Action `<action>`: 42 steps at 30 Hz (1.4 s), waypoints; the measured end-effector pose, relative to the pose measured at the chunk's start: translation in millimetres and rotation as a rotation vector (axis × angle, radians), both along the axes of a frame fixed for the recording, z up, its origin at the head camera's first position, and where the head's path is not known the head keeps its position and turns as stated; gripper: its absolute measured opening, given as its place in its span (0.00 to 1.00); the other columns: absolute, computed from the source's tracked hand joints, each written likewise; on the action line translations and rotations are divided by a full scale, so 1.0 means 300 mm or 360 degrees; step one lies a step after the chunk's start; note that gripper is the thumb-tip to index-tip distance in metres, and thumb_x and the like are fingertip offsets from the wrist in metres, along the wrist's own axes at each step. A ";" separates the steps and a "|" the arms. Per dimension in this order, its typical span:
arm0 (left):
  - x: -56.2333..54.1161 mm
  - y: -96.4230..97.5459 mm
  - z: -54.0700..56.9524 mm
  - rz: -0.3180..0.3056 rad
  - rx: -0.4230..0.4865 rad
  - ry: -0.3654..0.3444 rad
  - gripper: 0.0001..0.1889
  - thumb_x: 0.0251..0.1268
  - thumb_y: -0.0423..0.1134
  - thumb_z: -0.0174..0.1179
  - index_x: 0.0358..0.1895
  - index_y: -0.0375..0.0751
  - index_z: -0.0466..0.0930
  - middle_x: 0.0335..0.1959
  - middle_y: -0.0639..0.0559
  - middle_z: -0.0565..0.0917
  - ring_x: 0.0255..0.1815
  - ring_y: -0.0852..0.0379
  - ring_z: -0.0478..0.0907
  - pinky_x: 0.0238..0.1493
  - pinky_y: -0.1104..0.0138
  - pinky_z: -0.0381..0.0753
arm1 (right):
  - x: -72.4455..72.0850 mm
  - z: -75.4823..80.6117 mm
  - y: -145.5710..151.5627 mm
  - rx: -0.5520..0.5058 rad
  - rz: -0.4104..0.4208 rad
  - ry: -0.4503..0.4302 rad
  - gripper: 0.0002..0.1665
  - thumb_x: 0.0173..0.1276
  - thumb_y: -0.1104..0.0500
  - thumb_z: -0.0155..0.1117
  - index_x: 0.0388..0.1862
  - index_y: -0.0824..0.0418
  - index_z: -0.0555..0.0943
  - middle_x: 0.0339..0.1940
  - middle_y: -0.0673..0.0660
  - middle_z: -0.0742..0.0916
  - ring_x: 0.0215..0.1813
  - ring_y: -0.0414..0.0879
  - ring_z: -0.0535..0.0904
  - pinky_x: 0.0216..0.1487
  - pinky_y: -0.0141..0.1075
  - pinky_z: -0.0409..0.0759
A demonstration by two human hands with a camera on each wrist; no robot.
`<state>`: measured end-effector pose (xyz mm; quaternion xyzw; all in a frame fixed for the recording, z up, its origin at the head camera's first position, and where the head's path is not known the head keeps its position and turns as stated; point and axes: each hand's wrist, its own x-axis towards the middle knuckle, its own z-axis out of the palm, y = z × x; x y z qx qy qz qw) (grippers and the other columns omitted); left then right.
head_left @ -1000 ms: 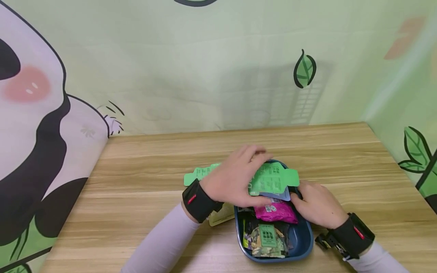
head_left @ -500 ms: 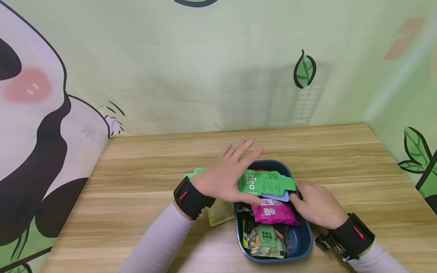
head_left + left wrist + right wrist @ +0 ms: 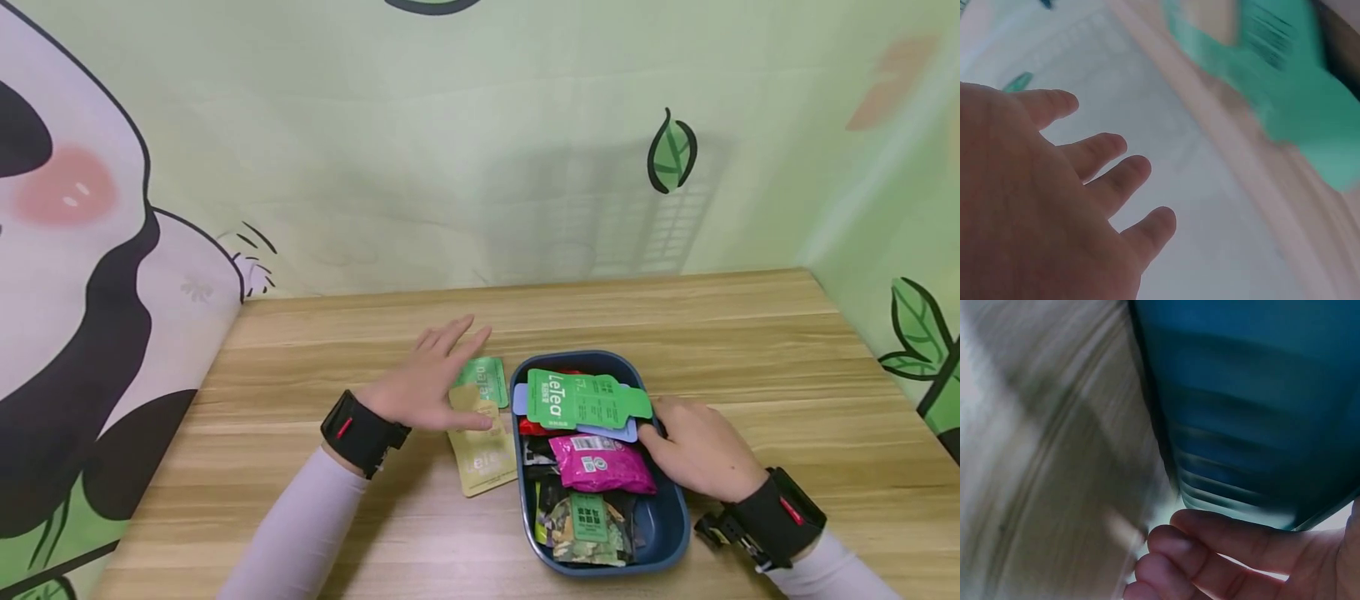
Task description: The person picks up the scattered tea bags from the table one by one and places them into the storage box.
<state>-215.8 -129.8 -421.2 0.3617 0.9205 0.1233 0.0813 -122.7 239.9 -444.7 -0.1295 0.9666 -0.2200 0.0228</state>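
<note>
A dark blue plastic bin (image 3: 663, 533) stands on the wooden table. My right hand (image 3: 701, 450) grips its right wall, thumb over the rim and fingers along the outside (image 3: 1210, 550). Inside lie a flattened green LeTea card (image 3: 592, 400) over a pale blue card (image 3: 520, 398), a magenta packet (image 3: 603, 464) and a patterned pouch with a green label (image 3: 588, 529). My left hand (image 3: 420, 383), fingers spread and holding nothing, hovers left of the bin. Below it, a tan card (image 3: 487, 467) partly covers another green card (image 3: 487, 379) on the table.
Bare wooden table top (image 3: 300, 367) lies to the left and behind the bin. A printed fabric backdrop (image 3: 450, 167) with a panda and leaves rises at the table's back edge and sides.
My left hand has let go of the green card over the bin and drawn back to the left. That card now lies flatter on the bin's contents. My right hand has stayed put.
</note>
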 end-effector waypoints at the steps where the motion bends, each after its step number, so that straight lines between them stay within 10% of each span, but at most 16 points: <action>1: -0.005 -0.014 -0.008 0.0027 -0.0005 -0.0007 0.64 0.55 0.75 0.64 0.86 0.46 0.41 0.87 0.39 0.40 0.87 0.38 0.42 0.82 0.36 0.44 | 0.000 0.001 0.000 -0.0001 -0.0002 -0.0006 0.17 0.74 0.55 0.60 0.52 0.64 0.86 0.30 0.50 0.81 0.33 0.44 0.73 0.35 0.38 0.68; 13: -0.015 -0.071 -0.037 0.0126 -0.0131 -0.0002 0.64 0.51 0.75 0.66 0.86 0.49 0.45 0.86 0.38 0.47 0.85 0.34 0.48 0.81 0.36 0.50 | -0.003 0.006 0.001 -0.0001 -0.0012 -0.0009 0.16 0.74 0.54 0.60 0.50 0.64 0.87 0.33 0.51 0.83 0.36 0.45 0.76 0.37 0.40 0.72; 30: 0.167 0.085 -0.010 0.0188 -0.0472 0.0037 0.77 0.28 0.87 0.67 0.85 0.50 0.50 0.81 0.37 0.59 0.79 0.35 0.62 0.74 0.41 0.69 | -0.003 0.011 0.000 0.0031 -0.0001 -0.0015 0.22 0.75 0.54 0.58 0.57 0.67 0.85 0.39 0.54 0.87 0.39 0.46 0.79 0.42 0.46 0.79; 42: 0.190 0.118 -0.027 0.0191 -0.0623 0.0181 0.72 0.28 0.82 0.72 0.82 0.48 0.58 0.64 0.41 0.69 0.61 0.45 0.70 0.59 0.52 0.81 | 0.003 0.010 -0.003 0.0006 -0.0017 -0.0042 0.15 0.75 0.54 0.59 0.47 0.63 0.86 0.28 0.50 0.80 0.33 0.45 0.74 0.34 0.38 0.68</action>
